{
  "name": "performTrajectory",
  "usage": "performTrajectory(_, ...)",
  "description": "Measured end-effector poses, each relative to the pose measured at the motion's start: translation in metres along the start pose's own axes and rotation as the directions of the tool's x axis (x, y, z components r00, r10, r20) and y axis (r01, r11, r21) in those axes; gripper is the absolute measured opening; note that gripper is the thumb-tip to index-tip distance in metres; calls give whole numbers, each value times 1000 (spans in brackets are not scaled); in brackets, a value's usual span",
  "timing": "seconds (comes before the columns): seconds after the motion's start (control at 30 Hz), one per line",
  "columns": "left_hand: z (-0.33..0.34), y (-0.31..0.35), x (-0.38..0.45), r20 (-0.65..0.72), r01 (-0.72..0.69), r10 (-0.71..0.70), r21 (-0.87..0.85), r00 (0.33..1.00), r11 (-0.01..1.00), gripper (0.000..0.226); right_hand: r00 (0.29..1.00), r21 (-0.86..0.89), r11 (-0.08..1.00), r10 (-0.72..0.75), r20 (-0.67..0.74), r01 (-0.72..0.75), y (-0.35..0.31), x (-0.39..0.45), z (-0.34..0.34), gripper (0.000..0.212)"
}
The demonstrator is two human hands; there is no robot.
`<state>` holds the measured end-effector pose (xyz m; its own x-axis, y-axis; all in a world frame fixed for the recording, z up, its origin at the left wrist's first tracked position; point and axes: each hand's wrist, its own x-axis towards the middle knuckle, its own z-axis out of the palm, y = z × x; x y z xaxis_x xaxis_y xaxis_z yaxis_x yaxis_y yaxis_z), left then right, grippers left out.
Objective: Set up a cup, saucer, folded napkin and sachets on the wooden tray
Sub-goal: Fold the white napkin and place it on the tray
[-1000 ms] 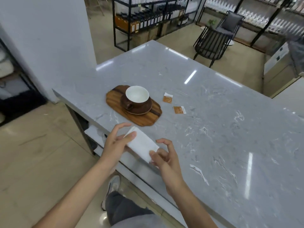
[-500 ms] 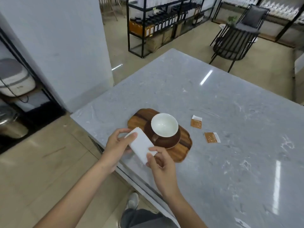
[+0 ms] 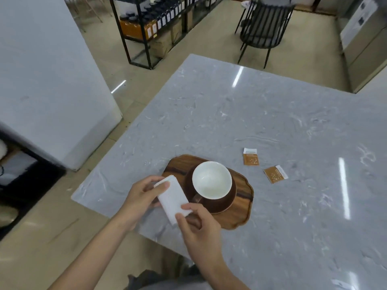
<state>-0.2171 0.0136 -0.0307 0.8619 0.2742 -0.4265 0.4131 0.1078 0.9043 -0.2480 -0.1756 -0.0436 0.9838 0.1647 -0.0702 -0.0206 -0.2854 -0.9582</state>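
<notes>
A wooden tray point(image 3: 240, 216) lies near the grey counter's front left corner. On it a brown saucer point(image 3: 225, 205) carries a brown cup point(image 3: 211, 181) with a white inside. Both hands hold a folded white napkin point(image 3: 172, 197) just left of the saucer, over the tray's left end. My left hand point(image 3: 140, 197) pinches its far end, my right hand point(image 3: 194, 229) its near end. Two orange sachets lie on the counter right of the tray, one sachet point(image 3: 250, 157) farther back, the other sachet point(image 3: 275, 174) nearer.
The marble counter point(image 3: 282, 122) stretches right and back. A black metal shelf point(image 3: 150, 28) with bottles and boxes and a black slatted chair point(image 3: 263, 24) stand beyond it. A white wall point(image 3: 46, 70) rises at the left, with tiled floor below.
Both hands carried the napkin forward from the counter's front edge to the tray's left end beside the saucer. The camera came closer and looks down more steeply.
</notes>
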Motion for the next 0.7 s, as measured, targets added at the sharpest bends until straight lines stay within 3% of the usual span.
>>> performTrajectory(0.23, 1, 13, 29, 208, -17, -7, 112, 978, 994, 13, 984, 61, 992, 116, -137, -109, 3, -7, 12, 21)
performTrajectory(0.47, -15, 26, 72, 418, -87, -4, 200, 909, 976, 9, 932, 85, 984, 178, -317, -159, -1, -7, 50, 21)
performTrajectory(0.6, -20, 32, 102, 477, -203, 31, 312, 878, 928, 12, 902, 88, 981, 192, -387, -171, -11, 4, 80, 29)
performTrajectory(0.7, -23, 34, 123, 509, -356, 102, 431, 855, 829, 14, 870, 18, 982, 175, -461, -188, -13, 15, 97, 28)
